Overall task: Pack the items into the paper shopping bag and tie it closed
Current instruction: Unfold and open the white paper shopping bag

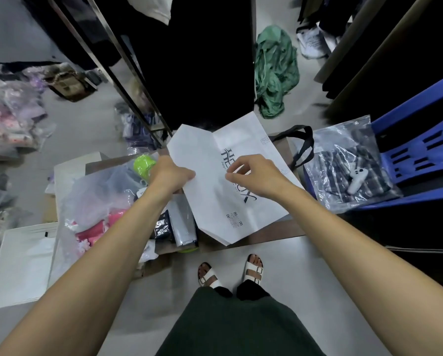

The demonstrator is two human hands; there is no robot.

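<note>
Head view, looking down on a person standing at a low brown table (271, 235), with gray floor (305, 291) around it. Lying to the table's right is a blue plastic crate (420, 140), over which a clear bag of plaid clothing (351, 163) is resting; a small white controller (357, 179) is sitting on that bag. Covering the table's left side is a heap of items in clear wrapping (104, 199), with pink fabric and a lime-green object (143, 164) showing within it. A green garment (275, 70) is lying on the floor farther off.

The paper shopping bag (215, 196), white with black lettering and still folded flat, is being held above the table's middle. The left hand (170, 176) is gripping the bag's left edge, fingers curled shut around the paper. The right hand (256, 173) is resting on the printed face, thumb and forefinger pinched together at the paper near the central fold, the other fingers loosely bent. A black strap handle (303, 145) is lying just beyond the bag's right edge; whether it belongs to this bag cannot be told.

Judged step: opening the flat bag, packing not yet begun. The next move is likely calling for the two hands to be pulling the panels apart and squaring the base so the bag stands, before any wrapped item is going in.
</note>
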